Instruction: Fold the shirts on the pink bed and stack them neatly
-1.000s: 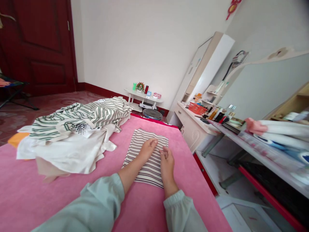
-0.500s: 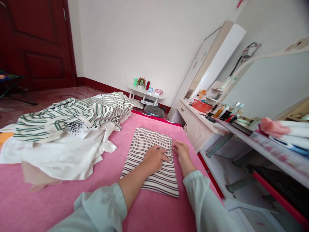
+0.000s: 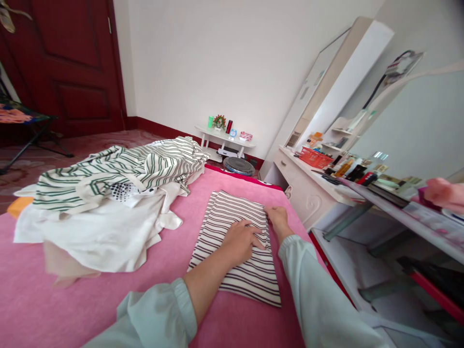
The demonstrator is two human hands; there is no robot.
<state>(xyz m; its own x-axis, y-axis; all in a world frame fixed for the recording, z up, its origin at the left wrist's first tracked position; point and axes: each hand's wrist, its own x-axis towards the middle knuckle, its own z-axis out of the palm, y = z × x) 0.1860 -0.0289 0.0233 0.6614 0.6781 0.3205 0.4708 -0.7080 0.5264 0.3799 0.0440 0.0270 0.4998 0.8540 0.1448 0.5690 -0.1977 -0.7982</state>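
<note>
A folded white garment with dark stripes (image 3: 228,212) lies flat on the pink bedspread (image 3: 152,309) in front of me. My left hand (image 3: 242,243) rests palm down on its middle, fingers spread, pressing nothing but the cloth. At the garment's upper right edge is my right hand (image 3: 278,220), its fingers curled closed on the fabric border; the fingertips are partly hidden. Left of both hands lies a loose heap, with a green-and-white striped garment (image 3: 90,181) on top of white clothes (image 3: 105,241).
Along the right side stand a white dressing table (image 3: 300,186) holding a red basket (image 3: 314,157) and bottles, and a metal-legged shelf. A small white table (image 3: 221,133) and a round dark-topped object (image 3: 238,166) are beyond the bed's far edge. A folding stool (image 3: 32,121) stands left.
My right hand's fingers have curled in at the garment's upper right edge. My left hand stays on the cloth. The whole view has shifted slightly, moving things to the right.
</note>
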